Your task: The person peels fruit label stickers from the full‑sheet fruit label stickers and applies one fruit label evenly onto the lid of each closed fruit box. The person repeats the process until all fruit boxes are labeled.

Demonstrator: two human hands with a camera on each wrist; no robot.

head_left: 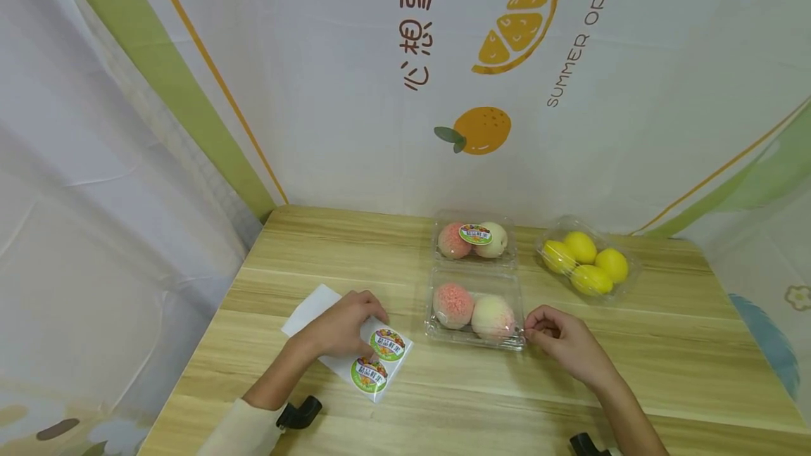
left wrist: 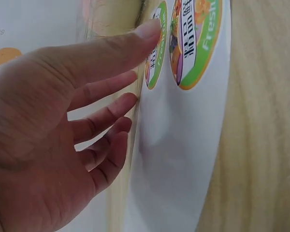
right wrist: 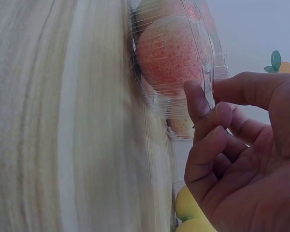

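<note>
My left hand (head_left: 338, 326) is over a white sticker sheet (head_left: 308, 309) on the table, its fingers relaxed and nothing held. In the left wrist view its thumb (left wrist: 149, 30) lies over the round fruit stickers (left wrist: 191, 46), and the other fingertips are close by the sheet's edge. To the right, my right hand (head_left: 567, 343) pinches the edge of a clear plastic box (head_left: 443, 333) between thumb and forefinger. Inside this closed box lie two pink and cream peaches (head_left: 453, 306). The right wrist view shows the pinched rim (right wrist: 209, 94) of the box.
Behind the front box stands another clear box (head_left: 440, 259) of two peaches, with a round fruit sticker (head_left: 475, 233) on its lid. A clear box of several lemons (head_left: 591, 279) is at the back right. A printed curtain (head_left: 355, 125) hangs along the wooden table's (head_left: 633, 371) back edge.
</note>
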